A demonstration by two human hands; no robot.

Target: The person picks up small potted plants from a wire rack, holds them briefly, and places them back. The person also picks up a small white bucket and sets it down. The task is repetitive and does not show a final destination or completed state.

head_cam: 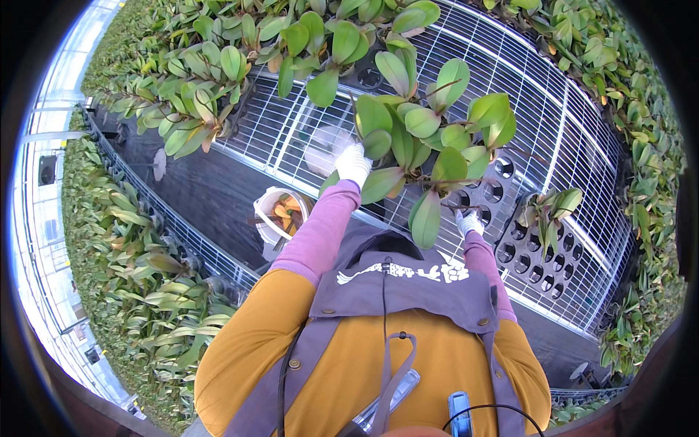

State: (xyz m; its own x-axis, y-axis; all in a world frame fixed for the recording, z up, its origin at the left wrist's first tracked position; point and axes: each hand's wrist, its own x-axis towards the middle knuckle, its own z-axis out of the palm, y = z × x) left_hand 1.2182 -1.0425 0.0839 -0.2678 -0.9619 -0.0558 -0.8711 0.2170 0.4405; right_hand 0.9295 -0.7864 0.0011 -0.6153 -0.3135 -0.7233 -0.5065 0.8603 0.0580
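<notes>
My left hand [354, 165], in a white glove, is at the left side of a clump of potted broad-leaved plants [404, 131] that look like orchids. Leaves hide its fingertips, so its grip cannot be made out. The plants stand in a dark plastic tray with round holes [494, 191], whose right end shows several bare holes. At the near right edge of this tray is my gloved right hand [469, 223], its fingers bent against the rim. Thin brown stems cross just above it.
A second holed tray [538, 257] with one plant [554, 210] lies to the right on the wire-mesh bench [579, 158]. A white bucket [267, 210] holding yellowed leaves stands left of the bench. Dense plants [218, 71] fill the far side; another plant row [142, 240] runs along the left.
</notes>
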